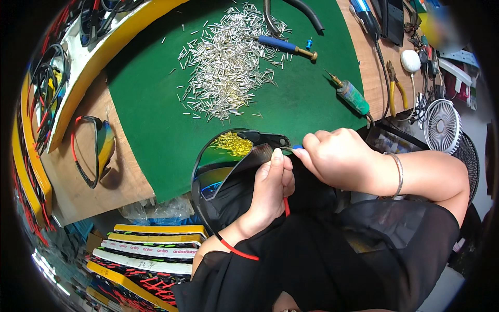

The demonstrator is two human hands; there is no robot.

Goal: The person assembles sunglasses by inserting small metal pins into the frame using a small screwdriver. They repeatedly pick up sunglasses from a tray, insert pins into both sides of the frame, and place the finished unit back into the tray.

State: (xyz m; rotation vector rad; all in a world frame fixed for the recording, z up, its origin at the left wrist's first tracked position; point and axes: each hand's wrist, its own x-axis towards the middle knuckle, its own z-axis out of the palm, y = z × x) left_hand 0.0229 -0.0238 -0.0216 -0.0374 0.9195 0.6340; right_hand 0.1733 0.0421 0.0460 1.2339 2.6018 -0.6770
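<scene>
Left edge: a second pair of sport sunglasses (92, 151) with a mirrored lens and red-trimmed arms is lying on the bare wooden bench (86, 192), well apart from the work. Nothing is threatening it there.

Centre: the pile of small metal pins (226, 65) is spreading loose across the green mat (156, 119), with strays scattered off its left side. Any sweep of a forearm is going to send those toward the mat edge and off the bench.

Below that, the left hand (270, 195) is clamping the sunglasses in hand (228, 156) at the hinge end, fingers closed round the frame, thumb up against the lens edge. The pair is hanging over the lap, in front of the mat's near edge, not resting on anything. The thin red-tipped arm is trailing down past the wrist; it could snag on the black sleeve.

The right hand (338, 158) is pinched shut on a small blue-handled tool (296, 147), its tip meeting the hinge. The risk I'm judging: the tip slipping off and scoring the mirrored lens, or the thumb.

Right: the green-handled tool (352, 96) and yellow-handled pliers (397, 92) are sitting idle.
</scene>
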